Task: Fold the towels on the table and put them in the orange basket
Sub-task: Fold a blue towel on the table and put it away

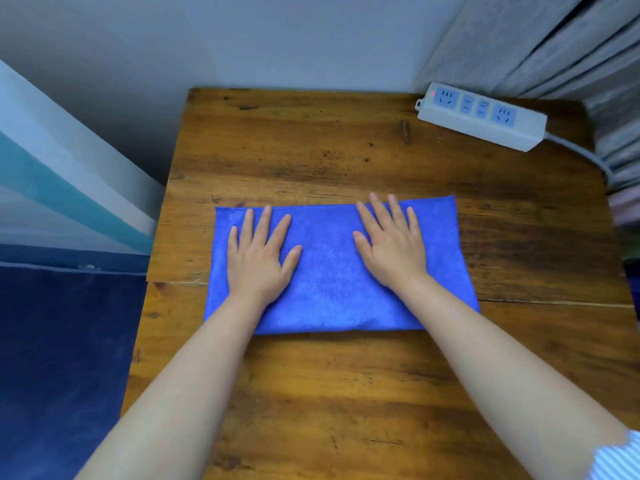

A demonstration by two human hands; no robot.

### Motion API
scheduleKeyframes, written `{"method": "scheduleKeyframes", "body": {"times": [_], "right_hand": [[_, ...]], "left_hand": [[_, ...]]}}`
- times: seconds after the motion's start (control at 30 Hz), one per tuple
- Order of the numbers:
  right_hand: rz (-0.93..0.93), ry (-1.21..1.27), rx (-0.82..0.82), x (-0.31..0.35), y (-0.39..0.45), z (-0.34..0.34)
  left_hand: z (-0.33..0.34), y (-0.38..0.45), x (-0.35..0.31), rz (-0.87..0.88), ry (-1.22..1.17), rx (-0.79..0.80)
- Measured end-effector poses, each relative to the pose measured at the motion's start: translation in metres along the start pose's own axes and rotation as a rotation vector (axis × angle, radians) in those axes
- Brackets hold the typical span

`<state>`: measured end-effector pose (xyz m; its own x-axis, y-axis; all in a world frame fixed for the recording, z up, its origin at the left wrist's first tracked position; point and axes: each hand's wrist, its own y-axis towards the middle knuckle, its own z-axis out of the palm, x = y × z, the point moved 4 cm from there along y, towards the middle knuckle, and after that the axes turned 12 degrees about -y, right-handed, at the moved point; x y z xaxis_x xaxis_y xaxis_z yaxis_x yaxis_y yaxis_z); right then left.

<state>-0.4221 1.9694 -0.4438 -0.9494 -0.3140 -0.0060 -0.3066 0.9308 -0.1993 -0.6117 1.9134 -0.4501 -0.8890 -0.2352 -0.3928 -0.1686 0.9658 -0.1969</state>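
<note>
A: Why do the left hand (258,259) and right hand (391,249) lie flat on the blue rectangular microfibre towel (332,275)?

B: Probably to smooth it and hold a fold; the fingers are straight and spread, gripping nothing.

A: Its condition and place?

B: A neat, nearly creaseless rectangle, apparently doubled, at mid wooden counter (311,393). No orange basket is visible.

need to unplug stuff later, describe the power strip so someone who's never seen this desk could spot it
Start at the wooden table and look to its far right corner, next to the grey curtain. The power strip lies there at a slant, well beyond the blue towel. It is the only white thing on the table, with blue socket faces and a small red light.
</note>
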Motion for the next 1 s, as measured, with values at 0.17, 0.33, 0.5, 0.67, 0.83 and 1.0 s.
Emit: {"method": "scheduleKeyframes", "body": {"times": [0.17, 0.33, 0.5, 0.67, 0.83, 1.0], "right_hand": [[0.224, -0.047, 0.062, -0.064, -0.015, -0.006], [0.219, -0.014, -0.049, -0.040, -0.048, -0.022], [0.039, 0.061, 0.062, 0.049, -0.085, 0.003], [0.069, 0.043, 0.032, 0.035, -0.090, 0.017], [0.202, -0.001, 0.040, -0.031, -0.109, 0.016], [0.388, 0.065, 0.132, -0.076, -0.131, 0.009]], "left_hand": [[-0.018, -0.012, 0.035, -0.138, -0.016, -0.033], [-0.026, -0.042, 0.010, -0.022, -0.049, -0.126], [0.016, -0.079, -0.022, -0.052, -0.057, 0.032], [0.017, -0.080, 0.000, -0.128, -0.037, 0.003], [0.007, -0.086, 0.024, -0.120, 0.007, 0.027], [-0.003, -0.083, 0.020, -0.123, 0.038, 0.092]]}}
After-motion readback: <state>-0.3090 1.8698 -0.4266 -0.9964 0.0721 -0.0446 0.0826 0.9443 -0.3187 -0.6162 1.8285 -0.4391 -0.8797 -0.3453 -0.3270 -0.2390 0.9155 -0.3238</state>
